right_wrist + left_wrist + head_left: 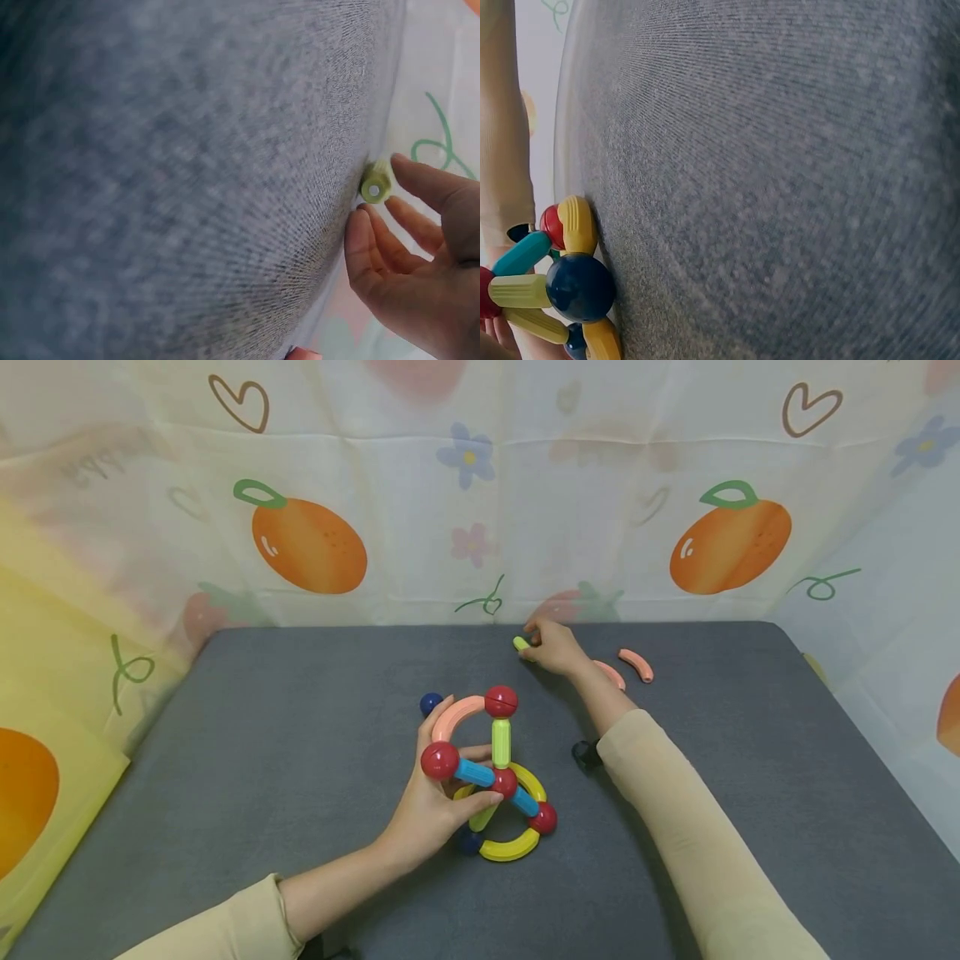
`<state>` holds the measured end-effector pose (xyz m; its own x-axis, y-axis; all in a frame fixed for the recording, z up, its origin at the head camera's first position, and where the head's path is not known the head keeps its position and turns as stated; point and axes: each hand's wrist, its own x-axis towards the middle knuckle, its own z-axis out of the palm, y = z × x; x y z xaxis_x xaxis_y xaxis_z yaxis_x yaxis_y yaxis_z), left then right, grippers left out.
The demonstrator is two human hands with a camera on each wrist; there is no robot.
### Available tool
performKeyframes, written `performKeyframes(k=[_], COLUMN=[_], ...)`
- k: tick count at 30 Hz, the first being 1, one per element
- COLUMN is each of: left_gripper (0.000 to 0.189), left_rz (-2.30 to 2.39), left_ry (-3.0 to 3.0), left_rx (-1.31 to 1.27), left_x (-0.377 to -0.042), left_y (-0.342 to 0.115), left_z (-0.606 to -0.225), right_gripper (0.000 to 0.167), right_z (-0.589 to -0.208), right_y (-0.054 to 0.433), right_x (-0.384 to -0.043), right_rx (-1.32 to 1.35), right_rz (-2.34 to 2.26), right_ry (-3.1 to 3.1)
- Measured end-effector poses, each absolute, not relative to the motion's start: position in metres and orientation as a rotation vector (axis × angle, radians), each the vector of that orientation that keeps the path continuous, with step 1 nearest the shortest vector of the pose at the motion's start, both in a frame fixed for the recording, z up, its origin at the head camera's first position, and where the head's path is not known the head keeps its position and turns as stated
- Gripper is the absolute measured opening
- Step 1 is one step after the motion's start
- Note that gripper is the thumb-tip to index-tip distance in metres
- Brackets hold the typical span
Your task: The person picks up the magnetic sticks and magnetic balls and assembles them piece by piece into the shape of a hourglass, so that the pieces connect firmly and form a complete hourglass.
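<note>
My left hand point(431, 806) grips a structure of magnetic rods and balls, its thumb at the middle red ball point(505, 783). Blue rods point(474, 773) run from that ball, and a light green rod point(501, 743) rises to the top red ball point(501, 702). A curved pink rod point(455, 714) arches behind. Curved yellow rods point(510, 848) and a dark blue ball point(581, 288) form its base. At the table's far edge, my right hand point(553, 646) has thumb and fingers spread around a loose light green rod point(375, 184), with gaps visible between them.
Two loose curved pink rods point(636, 666) lie right of my right hand, one partly behind the forearm. A dark blue ball point(431, 703) is just beyond my left fingers. The grey table point(300, 710) ends at a patterned cloth point(525, 527).
</note>
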<state>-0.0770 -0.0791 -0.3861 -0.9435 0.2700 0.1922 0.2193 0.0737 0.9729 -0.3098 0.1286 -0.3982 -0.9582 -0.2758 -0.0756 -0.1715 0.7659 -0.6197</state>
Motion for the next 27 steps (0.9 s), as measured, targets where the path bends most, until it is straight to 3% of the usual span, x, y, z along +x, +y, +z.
performKeyframes(k=[11,19,27], left_gripper=[0.107,0.096,0.094], left_rz=[2.078,2.155,2.149], left_ry=[2.239,2.079,2.065], left_rx=[0.510,0.459,0.452], left_x=[-0.075,-0.070,-0.070], left_y=[-0.081,-0.086,-0.088], left_z=[-0.382,-0.375,-0.371], right_gripper=[0.039,0.043,0.046], right_z=[-0.397,-0.391,-0.374], right_y=[0.125,0.132,0.146], right_x=[-0.308,-0.300,-0.281], right_rx=[-0.416,-0.481,-0.572], right_rz=[-0.780,-0.716,-0.966], right_ry=[2.869,2.841,2.751])
